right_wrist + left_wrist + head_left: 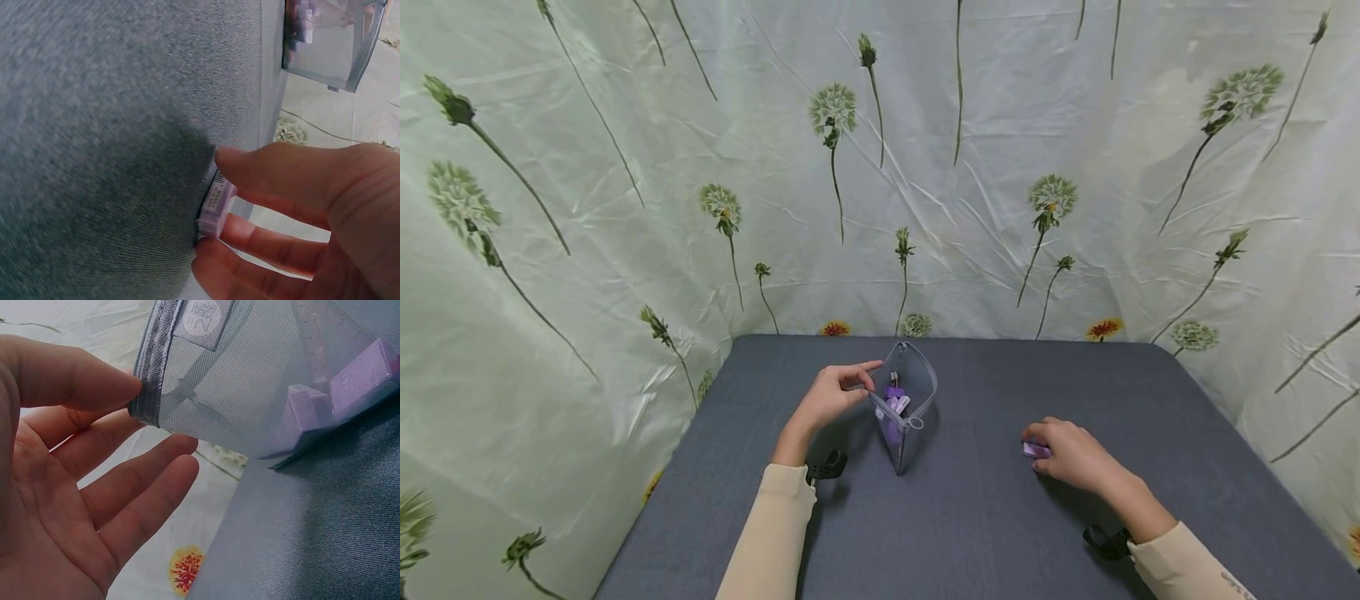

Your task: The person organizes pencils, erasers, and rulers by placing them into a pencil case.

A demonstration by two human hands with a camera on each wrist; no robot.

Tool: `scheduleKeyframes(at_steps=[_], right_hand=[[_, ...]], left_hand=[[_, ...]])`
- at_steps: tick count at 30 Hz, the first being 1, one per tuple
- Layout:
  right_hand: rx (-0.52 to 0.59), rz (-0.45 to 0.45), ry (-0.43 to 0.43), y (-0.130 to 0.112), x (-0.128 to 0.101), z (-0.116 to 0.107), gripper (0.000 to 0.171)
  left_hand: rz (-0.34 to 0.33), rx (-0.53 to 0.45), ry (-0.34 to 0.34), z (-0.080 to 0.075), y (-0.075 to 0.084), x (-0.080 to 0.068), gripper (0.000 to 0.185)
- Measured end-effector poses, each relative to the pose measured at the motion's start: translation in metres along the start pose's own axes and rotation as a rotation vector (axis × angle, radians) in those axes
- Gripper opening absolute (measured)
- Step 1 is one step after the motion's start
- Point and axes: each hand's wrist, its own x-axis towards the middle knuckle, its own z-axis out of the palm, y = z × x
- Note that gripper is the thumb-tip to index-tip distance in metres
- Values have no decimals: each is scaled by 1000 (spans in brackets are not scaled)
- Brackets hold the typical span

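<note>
A grey mesh zipper pouch (904,417) stands with its mouth spread on the table. My left hand (838,392) pinches its zipper edge between thumb and forefinger; the other fingers (150,494) are spread below it in the left wrist view. Through the mesh show purple blocks (362,375) lying at the bottom, and in the head view purple items with white labels fill the pouch. Off to the right, my right hand (1071,454) holds a small purple block (215,203) with a barcode label, thumb on one side and fingers on the other, low at the tabletop.
The table (977,525) has a dark grey cloth cover. Behind it hangs a pale curtain (970,200) printed with dandelions. A black wrist strap (827,467) is on the left arm, and another black strap (1105,543) on the right.
</note>
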Motion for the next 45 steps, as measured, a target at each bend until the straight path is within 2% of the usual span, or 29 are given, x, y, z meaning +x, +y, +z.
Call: scheduleKeyframes(at_steps=[3, 8, 25, 27, 34, 45], right_hand=[[7, 6, -4, 1, 1, 1, 30], [-13, 10, 14, 2, 2, 3, 25], [-28, -4, 44, 7, 2, 7, 23], [-28, -3, 48, 7, 3, 7, 23], [-29, 1, 55, 6, 3, 8, 23], [-51, -17, 55, 1, 4, 7, 23]], left_hand=[[0, 0, -20, -2, 14, -4, 14], [17, -17, -6, -3, 30, -10, 13], [4, -14, -14, -3, 31, -11, 14], [1, -8, -18, -2, 27, -9, 14], [-11, -6, 8, 2, -8, 2, 14], [3, 5, 39, 3, -10, 2, 21]])
